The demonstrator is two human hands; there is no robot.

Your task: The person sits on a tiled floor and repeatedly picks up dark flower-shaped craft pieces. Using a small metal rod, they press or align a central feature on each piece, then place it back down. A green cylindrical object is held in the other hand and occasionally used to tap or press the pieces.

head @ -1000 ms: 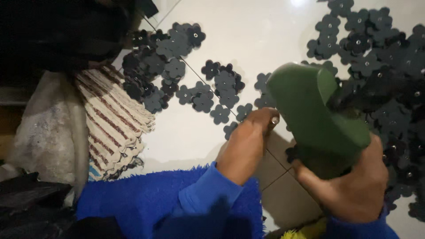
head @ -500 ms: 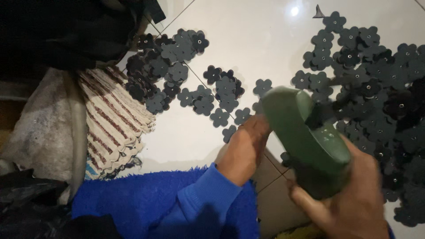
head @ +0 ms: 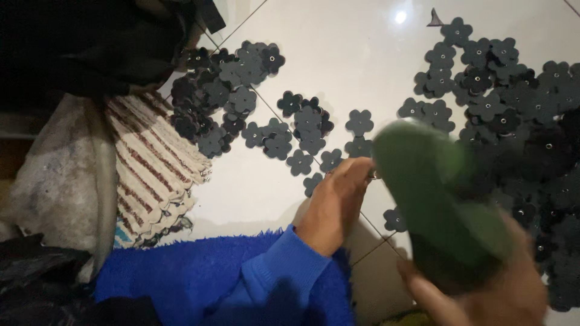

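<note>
My right hand (head: 483,296) grips a thick green rubber sandal (head: 438,199) by its lower end; the sandal is blurred and raised over the white tiled floor (head: 350,66). My left hand (head: 335,202), in a blue sleeve, rests on the floor with its fingertips pinched on a small metal piece (head: 374,176) just under the sandal's front. Several dark flower-shaped cutouts (head: 302,136) lie scattered in front of that hand.
A large heap of dark flower cutouts (head: 519,108) fills the right side, and another pile (head: 223,96) lies at upper left. A striped woven mat (head: 154,169), a grey cloth (head: 54,175) and a blue fuzzy fabric (head: 199,278) lie at left and below.
The green sandal has swung down and to the right with my right hand and is now blurred. My left hand has stayed pinched at the same spot on the floor.
</note>
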